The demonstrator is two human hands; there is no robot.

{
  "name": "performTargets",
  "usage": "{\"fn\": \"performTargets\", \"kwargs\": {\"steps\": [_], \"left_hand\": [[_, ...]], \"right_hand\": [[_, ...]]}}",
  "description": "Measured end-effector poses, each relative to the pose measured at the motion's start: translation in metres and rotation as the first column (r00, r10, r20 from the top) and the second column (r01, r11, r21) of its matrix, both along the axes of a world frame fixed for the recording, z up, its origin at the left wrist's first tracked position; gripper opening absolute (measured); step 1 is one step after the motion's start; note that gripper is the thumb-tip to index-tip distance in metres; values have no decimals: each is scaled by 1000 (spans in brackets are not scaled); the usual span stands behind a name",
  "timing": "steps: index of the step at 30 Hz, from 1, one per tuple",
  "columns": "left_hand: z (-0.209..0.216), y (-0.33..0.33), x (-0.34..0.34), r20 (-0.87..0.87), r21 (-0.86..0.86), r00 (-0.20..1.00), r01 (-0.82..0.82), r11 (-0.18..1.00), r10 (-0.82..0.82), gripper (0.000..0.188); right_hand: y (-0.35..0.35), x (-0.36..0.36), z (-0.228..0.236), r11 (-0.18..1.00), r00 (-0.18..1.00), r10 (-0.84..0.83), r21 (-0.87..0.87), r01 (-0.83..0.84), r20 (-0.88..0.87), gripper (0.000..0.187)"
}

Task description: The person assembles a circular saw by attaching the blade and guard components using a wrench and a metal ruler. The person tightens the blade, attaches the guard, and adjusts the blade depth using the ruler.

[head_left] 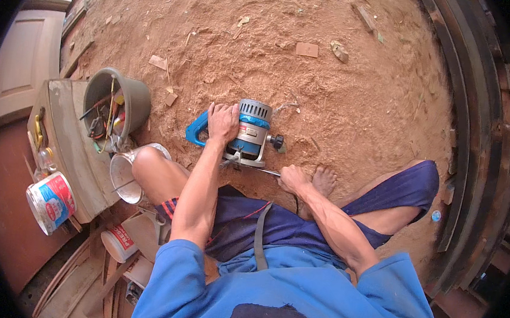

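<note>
We look steeply down from the wearer's head, through the left one of two fisheye lenses worn side by side. Our landmark, a blue-and-silver router (251, 132), sits just above the centre of our upright view, near us. Below the router, the wearer's blue T-shirt (317, 284) comes nearest our lens. Above it, we face out across sawdust-covered ground (359, 101). Far left of it, a panelled door (23, 54), and far right, long dark timbers (474, 115), curve along our round, black-edged rim.
</note>
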State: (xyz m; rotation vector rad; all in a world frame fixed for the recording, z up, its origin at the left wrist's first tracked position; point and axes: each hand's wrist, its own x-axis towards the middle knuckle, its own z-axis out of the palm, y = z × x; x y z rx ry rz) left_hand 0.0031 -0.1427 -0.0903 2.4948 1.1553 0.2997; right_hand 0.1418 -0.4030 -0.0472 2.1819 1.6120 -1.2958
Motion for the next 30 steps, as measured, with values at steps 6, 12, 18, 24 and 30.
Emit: {"fn": "performTargets", "kwargs": {"steps": [6,12,18,24,30], "left_hand": [[-20,2,-9,-192,-63,981,-15,998,3,48],[-14,8,-3,-218,-106,967,-159,982,133,45],[-10,7,0,-283,-135,956,-122,983,79,42],[-1,9,5,-324,-219,944,-140,966,63,41],[-1,7,5,-313,-165,950,-69,984,14,39]], "right_hand": [[-3,-4,-1,999,998,-44,3,44,38,25],[2,-2,-2,986,988,-155,-52,156,20,25],[9,5,-5,981,991,-120,-160,110,-53,24],[12,4,-14,978,994,-77,-202,59,-80,26],[13,4,-19,973,997,-42,-231,25,-69,34]]}}
